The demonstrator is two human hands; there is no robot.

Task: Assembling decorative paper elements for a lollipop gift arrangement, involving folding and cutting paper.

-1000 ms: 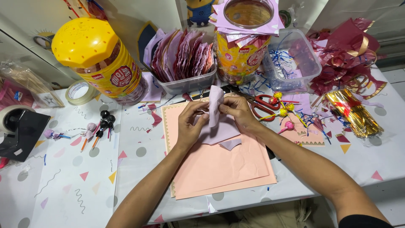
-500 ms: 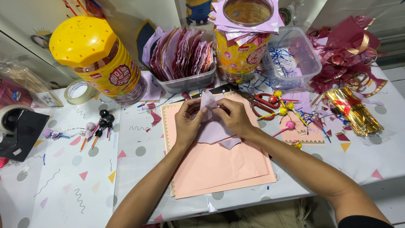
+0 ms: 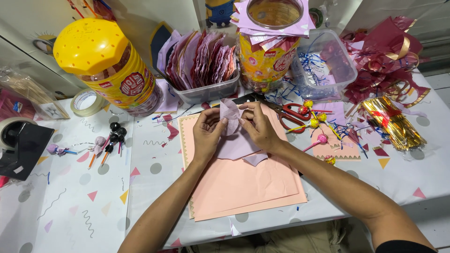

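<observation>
Both hands, left (image 3: 207, 132) and right (image 3: 258, 126), pinch a lilac paper piece (image 3: 230, 112) above the peach sheets (image 3: 243, 185).

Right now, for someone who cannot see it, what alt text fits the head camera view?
Two bare hands, left hand and right hand, pinch a pale lilac paper piece above peach paper sheets on a craft table, with red-handled scissors and a yellow-lidded jar nearby.

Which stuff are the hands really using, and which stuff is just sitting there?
In use:
left hand and right hand, pinching the lilac paper
peach paper sheets, lying under the hands

Just lying about:
yellow-lidded jar
tub of folded papers
red scissors
lollipops
tape roll
gold wrappers
</observation>
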